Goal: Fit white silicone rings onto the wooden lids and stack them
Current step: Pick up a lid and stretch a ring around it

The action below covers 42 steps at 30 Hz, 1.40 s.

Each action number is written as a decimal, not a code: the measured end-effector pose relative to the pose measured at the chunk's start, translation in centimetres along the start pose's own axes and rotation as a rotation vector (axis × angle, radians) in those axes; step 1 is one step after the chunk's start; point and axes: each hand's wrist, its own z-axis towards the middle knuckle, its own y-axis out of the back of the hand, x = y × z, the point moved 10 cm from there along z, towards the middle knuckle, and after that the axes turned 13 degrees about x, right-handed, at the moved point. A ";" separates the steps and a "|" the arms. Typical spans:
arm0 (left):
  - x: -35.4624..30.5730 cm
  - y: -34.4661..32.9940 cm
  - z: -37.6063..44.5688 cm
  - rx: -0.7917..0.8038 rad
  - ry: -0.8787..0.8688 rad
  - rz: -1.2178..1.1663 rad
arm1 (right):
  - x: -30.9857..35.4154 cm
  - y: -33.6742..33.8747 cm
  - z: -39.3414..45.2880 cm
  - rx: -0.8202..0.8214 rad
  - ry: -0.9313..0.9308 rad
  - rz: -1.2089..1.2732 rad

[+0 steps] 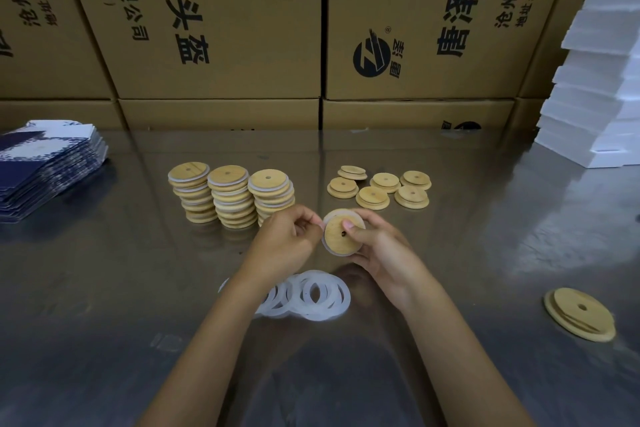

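Gripping a wooden lid (341,236) just above the loose silicone rings (304,295), the right hand (377,250) curls round it while the left hand (287,239) pinches its white ring's (325,218) edge.

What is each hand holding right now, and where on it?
The right hand grips a wooden lid by its right edge, thumb on the face near the centre hole. The left hand pinches the white ring at the lid's left rim.
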 end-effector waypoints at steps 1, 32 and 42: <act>-0.4 0.0 -0.1 -0.012 -0.025 0.024 | 0.1 0.0 0.0 -0.007 0.008 -0.034; 2.1 -0.6 -0.1 0.020 0.190 -0.205 | -1.0 -0.1 0.1 -0.047 -0.011 0.163; 0.8 -1.1 0.1 0.089 0.126 -0.078 | -0.7 -0.3 -0.3 -0.077 0.026 0.158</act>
